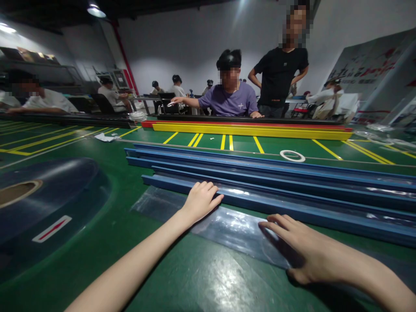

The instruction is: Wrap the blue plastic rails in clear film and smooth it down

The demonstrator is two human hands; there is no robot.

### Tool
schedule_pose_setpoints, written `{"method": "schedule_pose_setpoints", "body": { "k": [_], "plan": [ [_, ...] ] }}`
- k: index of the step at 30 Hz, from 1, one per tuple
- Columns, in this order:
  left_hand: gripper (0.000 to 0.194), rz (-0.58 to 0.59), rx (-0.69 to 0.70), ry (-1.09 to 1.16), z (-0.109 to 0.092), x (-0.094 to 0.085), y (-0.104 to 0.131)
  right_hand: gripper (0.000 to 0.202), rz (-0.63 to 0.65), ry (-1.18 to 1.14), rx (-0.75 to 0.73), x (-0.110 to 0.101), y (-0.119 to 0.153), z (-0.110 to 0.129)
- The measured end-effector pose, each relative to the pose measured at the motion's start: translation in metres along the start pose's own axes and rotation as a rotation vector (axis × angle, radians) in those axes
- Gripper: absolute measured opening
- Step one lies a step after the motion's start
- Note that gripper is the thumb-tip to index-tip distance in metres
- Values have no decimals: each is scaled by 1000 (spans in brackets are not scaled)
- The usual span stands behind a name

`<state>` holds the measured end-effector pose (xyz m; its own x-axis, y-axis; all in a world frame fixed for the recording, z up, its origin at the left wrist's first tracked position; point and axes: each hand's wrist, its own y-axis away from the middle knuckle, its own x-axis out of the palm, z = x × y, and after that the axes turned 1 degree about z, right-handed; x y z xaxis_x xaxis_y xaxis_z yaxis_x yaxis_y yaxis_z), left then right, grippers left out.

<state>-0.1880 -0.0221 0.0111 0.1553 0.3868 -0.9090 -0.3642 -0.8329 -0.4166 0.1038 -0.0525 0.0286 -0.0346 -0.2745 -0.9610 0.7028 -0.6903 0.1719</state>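
Note:
My left hand (202, 201) is on the near edge of a long blue channel profile (279, 208), its fingers bent over the edge and the thumb pointing right. My right hand (302, 245) has its fingers spread over a clear plastic film strip (234, 223); its fingertips are by the strip's far edge and the thumb is near its front edge. Whether the right hand touches the film, I cannot tell. The strip lies flat along the front of the profile. More blue profiles (195, 157) lie side by side behind it, with shiny clear film showing in them.
A large roll of clear film (74, 190) with a cardboard core lies at left. Beyond the blue profiles are a white tape ring (292, 156) and yellow and red profiles (253, 131) on the green table (201, 277). A person in purple (227, 99) sits opposite; another stands behind.

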Motion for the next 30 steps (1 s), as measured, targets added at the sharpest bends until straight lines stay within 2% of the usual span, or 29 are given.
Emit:
{"method": "schedule_pose_setpoints", "body": {
  "k": [3, 7, 13, 16, 19, 21, 24, 30],
  "plan": [
    [30, -34, 0, -8, -2, 4, 2, 82, -10, 8, 7, -7, 0, 5],
    [29, -73, -10, -9, -3, 8, 3, 45, -90, -47, 7, -29, -9, 16],
    [27, -92, 0, 5, -1, 11, 4, 33, -347, 12, 80, -51, -48, 21],
    [26, -101, 5, 15, -1, 10, 4, 32, -418, 110, 164, -50, -75, 23],
    [25, -104, 6, 23, -2, 9, 4, 39, -471, 198, 307, -42, -97, 26],
    [25, -104, 4, 26, -2, 9, 4, 44, -500, 229, 347, -35, -107, 28],
    [25, -101, 4, 24, -2, 9, 3, 46, -505, 263, 335, -25, -113, 27],
    [25, -86, -5, 45, -2, 9, 4, 43, -491, 340, 196, -15, -111, 23]
  ]
}}
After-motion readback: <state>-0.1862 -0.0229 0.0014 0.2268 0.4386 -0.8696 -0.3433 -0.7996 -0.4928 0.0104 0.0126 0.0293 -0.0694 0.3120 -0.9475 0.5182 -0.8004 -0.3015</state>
